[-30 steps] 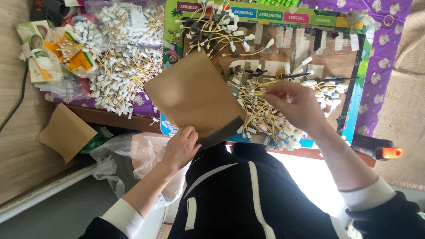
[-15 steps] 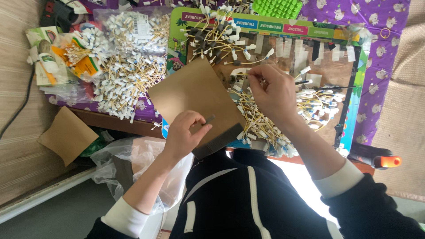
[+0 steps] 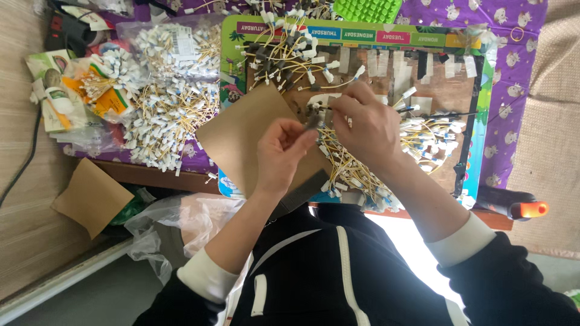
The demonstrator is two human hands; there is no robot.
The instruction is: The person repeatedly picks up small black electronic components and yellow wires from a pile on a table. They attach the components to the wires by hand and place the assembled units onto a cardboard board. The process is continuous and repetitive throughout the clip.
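Both hands have met mid-frame: left hand (image 3: 284, 148) pinches a dark connector (image 3: 312, 121), right hand (image 3: 365, 124) grips its wire (image 3: 344, 158); fitting seems underway, needing steady alignment.

Soft, even daylight fills the scene, with few hard shadows on the work board (image 3: 447, 96). A blown-out white patch glares between the dark jacket (image 3: 314, 265) and the right sleeve (image 3: 465, 238). The fingers of both hands are slightly motion-blurred; the small wire pieces lose detail. Edges look mildly stretched.
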